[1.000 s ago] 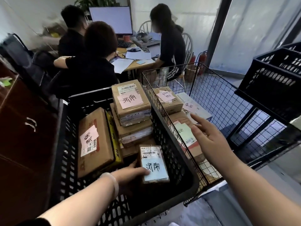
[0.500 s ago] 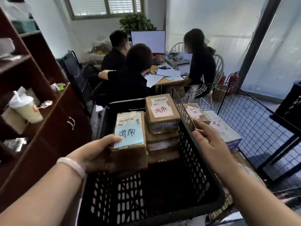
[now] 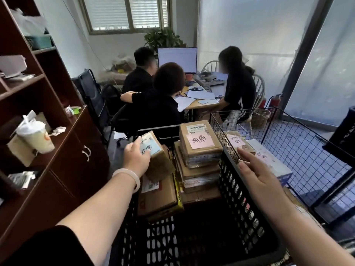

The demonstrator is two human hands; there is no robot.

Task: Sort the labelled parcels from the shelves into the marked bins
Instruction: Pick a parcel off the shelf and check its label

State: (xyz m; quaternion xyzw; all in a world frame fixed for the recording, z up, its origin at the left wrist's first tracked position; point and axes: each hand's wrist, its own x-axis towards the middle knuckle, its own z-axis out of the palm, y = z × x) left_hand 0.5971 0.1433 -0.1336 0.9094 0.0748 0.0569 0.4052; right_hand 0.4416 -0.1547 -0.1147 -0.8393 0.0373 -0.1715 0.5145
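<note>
My left hand [image 3: 136,159] grips a small brown parcel with a blue handwritten label [image 3: 153,150], tilted above the left side of the black plastic crate [image 3: 238,204]. Under it lies a flat cardboard parcel [image 3: 157,196]. A stack of brown parcels [image 3: 199,162] fills the crate's far side, the top one bearing a pink label. My right hand [image 3: 255,171] hovers open over the crate's right wall, fingers straight. Beyond that wall a wire basket [image 3: 299,150] holds pink-labelled parcels [image 3: 237,141] and a white box [image 3: 269,160].
A dark wooden shelf unit [image 3: 57,150] stands at the left with a lidded drink cup [image 3: 36,137] on it. Three people sit at a desk [image 3: 201,100] with a monitor behind the crate. Another black crate [image 3: 345,135] is at the right edge.
My left hand has lifted the blue-labelled parcel from the crate's near floor and carried it up and back, tilting it over the flat parcel. The camera has tipped upward. My right hand stayed open.
</note>
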